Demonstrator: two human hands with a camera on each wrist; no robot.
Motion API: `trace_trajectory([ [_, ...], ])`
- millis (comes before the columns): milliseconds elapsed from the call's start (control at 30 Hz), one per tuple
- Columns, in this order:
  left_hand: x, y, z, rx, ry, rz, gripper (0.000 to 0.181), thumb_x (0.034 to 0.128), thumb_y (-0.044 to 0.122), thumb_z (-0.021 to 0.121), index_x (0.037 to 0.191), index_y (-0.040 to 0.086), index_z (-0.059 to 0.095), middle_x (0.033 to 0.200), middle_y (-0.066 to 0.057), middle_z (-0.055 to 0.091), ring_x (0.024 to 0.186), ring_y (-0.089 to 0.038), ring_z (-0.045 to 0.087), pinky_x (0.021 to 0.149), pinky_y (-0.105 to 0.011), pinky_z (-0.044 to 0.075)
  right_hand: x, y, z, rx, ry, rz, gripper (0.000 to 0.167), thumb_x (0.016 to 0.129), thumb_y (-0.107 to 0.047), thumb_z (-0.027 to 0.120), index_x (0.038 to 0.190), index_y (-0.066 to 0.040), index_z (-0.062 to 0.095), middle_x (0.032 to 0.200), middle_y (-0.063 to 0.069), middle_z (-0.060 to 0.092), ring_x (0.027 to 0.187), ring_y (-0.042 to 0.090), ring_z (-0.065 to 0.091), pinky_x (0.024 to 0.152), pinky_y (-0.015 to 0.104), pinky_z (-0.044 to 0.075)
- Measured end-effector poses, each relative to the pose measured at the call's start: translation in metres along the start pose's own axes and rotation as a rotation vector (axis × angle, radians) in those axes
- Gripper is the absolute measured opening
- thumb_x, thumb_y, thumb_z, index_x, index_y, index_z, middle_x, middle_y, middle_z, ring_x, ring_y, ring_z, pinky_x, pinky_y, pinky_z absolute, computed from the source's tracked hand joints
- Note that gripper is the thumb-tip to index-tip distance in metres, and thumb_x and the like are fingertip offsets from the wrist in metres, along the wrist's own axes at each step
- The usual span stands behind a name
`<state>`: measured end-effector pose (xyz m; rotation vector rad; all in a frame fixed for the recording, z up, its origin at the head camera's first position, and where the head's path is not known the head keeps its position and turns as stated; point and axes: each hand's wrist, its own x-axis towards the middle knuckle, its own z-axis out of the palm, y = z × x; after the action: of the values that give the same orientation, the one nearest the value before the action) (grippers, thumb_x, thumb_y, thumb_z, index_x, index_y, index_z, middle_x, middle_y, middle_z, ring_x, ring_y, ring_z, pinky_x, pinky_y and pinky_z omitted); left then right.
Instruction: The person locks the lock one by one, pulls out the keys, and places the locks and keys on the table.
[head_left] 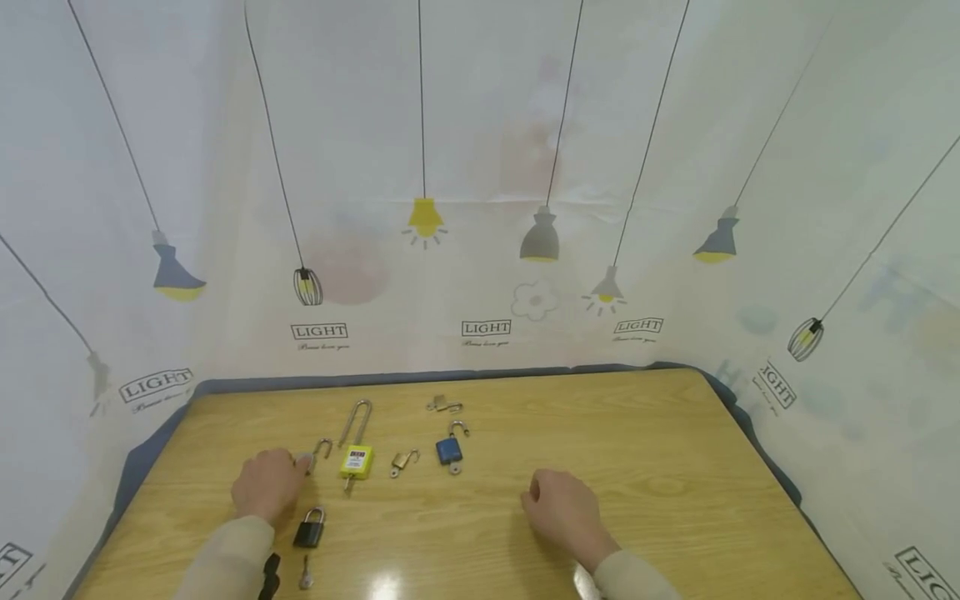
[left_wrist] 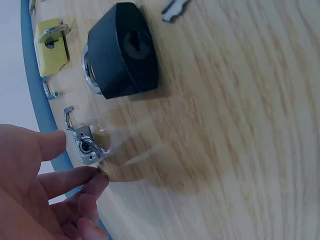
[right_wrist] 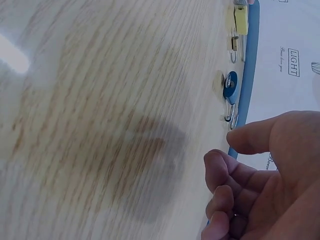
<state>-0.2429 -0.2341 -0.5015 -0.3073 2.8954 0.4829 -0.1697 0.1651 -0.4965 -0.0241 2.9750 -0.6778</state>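
Note:
My left hand [head_left: 272,483] is at a small silver padlock [left_wrist: 85,144], its shackle open and a key in its base. In the left wrist view the thumb [left_wrist: 52,145] lies on one side and a fingertip comes close to the key; I see no firm grip. The black padlock [head_left: 308,529] stands nearer me with its shackle closed, and a loose key [head_left: 306,575] lies in front of it. My right hand [head_left: 564,512] hovers or rests over the table's right half, fingers loosely curled around nothing.
Beyond my hands are a yellow long-shackled padlock [head_left: 356,462], a small brass padlock [head_left: 402,462], a blue padlock [head_left: 450,451] and another small padlock [head_left: 441,403], all with open shackles. The wooden table [head_left: 637,433] meets a lamp-printed cloth wall [head_left: 480,275] behind.

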Motion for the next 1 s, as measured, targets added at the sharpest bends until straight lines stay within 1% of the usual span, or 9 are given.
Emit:
trace_trajectory([
  [100, -0.0003, 0.0027, 0.0002, 0.006, 0.006, 0.000, 0.045, 0.0991, 0.039, 0.047, 0.066, 0.008, 0.051, 0.067, -0.009, 0.055, 0.058, -0.019, 0.049, 0.048, -0.028, 0.038, -0.0011, 0.0011, -0.0004, 0.002, 0.002, -0.007, 0.015, 0.089, -0.022, 0.064, 0.079, -0.010, 0.064, 0.063, -0.004, 0.056, 0.054, 0.010, 0.048, 0.048, 0.025, 0.039],
  [300, -0.0012, 0.0082, -0.0004, 0.026, 0.013, -0.015, 0.043, 0.0982, 0.034, 0.051, 0.065, 0.007, 0.053, 0.066, -0.009, 0.056, 0.057, -0.018, 0.049, 0.048, -0.027, 0.039, -0.0016, 0.0036, 0.0013, -0.003, 0.003, 0.000, 0.017, 0.089, -0.023, 0.063, 0.076, -0.012, 0.062, 0.063, -0.004, 0.055, 0.054, 0.010, 0.047, 0.047, 0.025, 0.038],
  [467, -0.0001, 0.0083, -0.0001, -0.010, 0.013, -0.037, 0.040, 0.0972, 0.033, 0.052, 0.067, 0.007, 0.055, 0.065, -0.008, 0.056, 0.057, -0.018, 0.050, 0.049, -0.028, 0.039, -0.0019, 0.0060, 0.0023, 0.003, 0.000, 0.009, 0.017, 0.089, -0.023, 0.063, 0.076, -0.012, 0.062, 0.063, -0.004, 0.055, 0.054, 0.010, 0.047, 0.047, 0.025, 0.037],
  [633, 0.0029, 0.0057, 0.0011, -0.054, 0.022, -0.071, 0.036, 0.0952, 0.034, 0.053, 0.076, 0.004, 0.057, 0.069, -0.009, 0.058, 0.060, -0.020, 0.051, 0.053, -0.030, 0.040, -0.0021, 0.0067, 0.0020, 0.009, 0.010, 0.000, 0.016, 0.089, -0.024, 0.063, 0.077, -0.012, 0.063, 0.065, -0.004, 0.057, 0.054, 0.010, 0.047, 0.046, 0.025, 0.038],
  [767, 0.0009, 0.0045, -0.0008, -0.102, 0.019, -0.055, 0.037, 0.0932, 0.036, 0.055, 0.078, 0.003, 0.059, 0.071, -0.010, 0.059, 0.062, -0.020, 0.051, 0.053, -0.030, 0.040, -0.0028, 0.0069, 0.0011, 0.031, 0.010, -0.017, 0.016, 0.089, -0.024, 0.063, 0.079, -0.011, 0.064, 0.066, -0.004, 0.058, 0.054, 0.009, 0.048, 0.046, 0.024, 0.039],
  [833, 0.0003, 0.0049, -0.0024, -0.123, 0.014, -0.046, 0.039, 0.0919, 0.037, 0.056, 0.086, -0.001, 0.062, 0.079, -0.015, 0.063, 0.067, -0.023, 0.055, 0.055, -0.032, 0.042, -0.0037, 0.0067, 0.0003, 0.038, 0.010, -0.022, 0.015, 0.089, -0.023, 0.063, 0.080, -0.011, 0.064, 0.067, -0.004, 0.059, 0.054, 0.009, 0.048, 0.045, 0.024, 0.039],
  [900, 0.0008, 0.0051, -0.0033, -0.139, 0.004, -0.042, 0.044, 0.0910, 0.038, 0.057, 0.099, -0.005, 0.063, 0.093, -0.023, 0.066, 0.077, -0.029, 0.061, 0.060, -0.036, 0.047, -0.0042, 0.0066, -0.0003, 0.034, 0.013, -0.022, 0.015, 0.089, -0.024, 0.063, 0.080, -0.012, 0.065, 0.068, -0.004, 0.060, 0.055, 0.009, 0.048, 0.046, 0.024, 0.039],
  [933, 0.0013, 0.0052, -0.0036, -0.147, 0.003, -0.042, 0.047, 0.0905, 0.038, 0.058, 0.106, -0.007, 0.063, 0.101, -0.026, 0.066, 0.083, -0.032, 0.062, 0.064, -0.040, 0.049, -0.0044, 0.0065, -0.0005, 0.031, 0.014, -0.022, 0.015, 0.089, -0.024, 0.063, 0.079, -0.012, 0.065, 0.068, -0.004, 0.060, 0.055, 0.009, 0.048, 0.046, 0.024, 0.039],
  [1000, 0.0025, 0.0053, -0.0034, -0.160, -0.003, -0.046, 0.052, 0.0905, 0.038, 0.059, 0.115, -0.008, 0.059, 0.113, -0.029, 0.063, 0.092, -0.038, 0.063, 0.072, -0.045, 0.050, -0.0049, 0.0061, -0.0009, 0.027, 0.016, -0.021, 0.015, 0.088, -0.024, 0.063, 0.079, -0.012, 0.065, 0.068, -0.004, 0.060, 0.056, 0.009, 0.049, 0.046, 0.025, 0.039],
])
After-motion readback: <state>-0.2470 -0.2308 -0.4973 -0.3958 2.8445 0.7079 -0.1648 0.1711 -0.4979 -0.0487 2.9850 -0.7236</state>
